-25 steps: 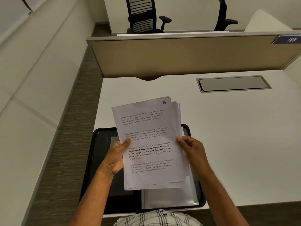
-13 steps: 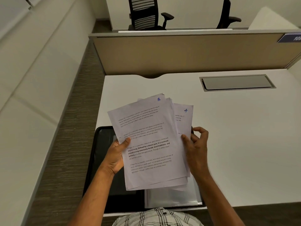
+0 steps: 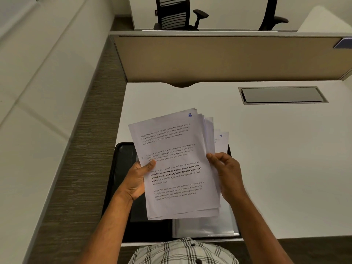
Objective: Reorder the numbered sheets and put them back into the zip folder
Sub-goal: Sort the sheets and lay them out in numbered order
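Both hands held a stack of printed sheets (image 3: 177,164) above the zip folder (image 3: 123,168). Left hand (image 3: 136,180) gripped the stack's left edge, its thumb pressed flat on the top page and its fingers hidden behind the paper. Right hand (image 3: 227,174) had its fingers curled round the stack's right edge, with the thumb tip on the front of the pages and the fingertips bent toward the palm; it looked to be pinching one or more of the fanned sheets, though exactly which could not be told.

A top sheet carrying a blue handwritten 8 (image 3: 190,115) in its upper right corner faced the camera, tilted a little counter-clockwise. Behind it the other sheets fanned out to the right, and a sheet marked 4 (image 3: 221,135) stuck out furthest, just above the right hand.

Under the stack, the black zip folder lay open on the white worktop (image 3: 285,168), at its near left corner, with a clear plastic pocket (image 3: 205,227) showing just below the sheets. Beyond the stack a metal cable hatch (image 3: 282,95) was set into the worktop, and a tan partition (image 3: 219,58) rose at the far edge. Two black office chairs (image 3: 175,14) stood beyond the partition.
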Demonstrator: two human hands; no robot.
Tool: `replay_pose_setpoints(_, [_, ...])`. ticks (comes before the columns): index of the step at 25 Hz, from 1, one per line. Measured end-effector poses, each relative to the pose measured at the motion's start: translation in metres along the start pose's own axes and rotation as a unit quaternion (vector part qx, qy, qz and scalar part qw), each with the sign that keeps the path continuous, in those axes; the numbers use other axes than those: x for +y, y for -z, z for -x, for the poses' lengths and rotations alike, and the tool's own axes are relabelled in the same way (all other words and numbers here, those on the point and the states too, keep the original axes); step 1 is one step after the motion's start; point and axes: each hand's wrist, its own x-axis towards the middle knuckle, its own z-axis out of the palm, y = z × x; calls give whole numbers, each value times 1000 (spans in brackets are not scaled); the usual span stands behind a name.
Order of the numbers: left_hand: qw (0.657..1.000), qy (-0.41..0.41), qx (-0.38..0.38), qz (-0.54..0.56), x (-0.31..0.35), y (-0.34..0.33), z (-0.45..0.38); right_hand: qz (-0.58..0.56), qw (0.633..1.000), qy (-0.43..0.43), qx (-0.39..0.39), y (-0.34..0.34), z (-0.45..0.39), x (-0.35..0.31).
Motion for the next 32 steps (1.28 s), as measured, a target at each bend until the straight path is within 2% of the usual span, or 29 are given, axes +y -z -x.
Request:
replay_pose_setpoints(4, [1000, -5, 6, 3, 0, 2, 1, -8, 999, 38, 25, -8, 1, 1])
replay_pose_setpoints(7, [1000, -8, 12, -2, 2, 5, 1, 25, 993, 95, 59, -13, 4, 3])
replay_pose_setpoints(11, [1000, -5, 19, -4, 2, 9, 3, 84, 985, 134, 62, -13, 3, 7])
replay_pose_setpoints(13, [1000, -9, 21, -3, 3, 10, 4, 75, 988, 122, 50, -14, 4, 5])
replay_pose_setpoints(16, [1000, -11, 17, -6, 4, 12, 8, 10, 999, 52, 1, -20, 8, -2])
replay_pose_setpoints(18, [1000, -11, 14, -7, 6, 12, 10, 26, 999, 28, -35, -21, 6, -1])
replay_pose_setpoints(22, [1000, -13, 12, -7, 7, 16, 13, 32, 999, 4, -30, -22, 2, 1])
replay_pose_setpoints(26, [1000, -21, 11, -5, 6, 19, 15, 22, 999, 39, -1, -27, 4, 1])
replay_pose_setpoints(32, [999, -28, 25, 12, 0, 21, 18, 81, 988, 130, 36, -30, 9, 4])
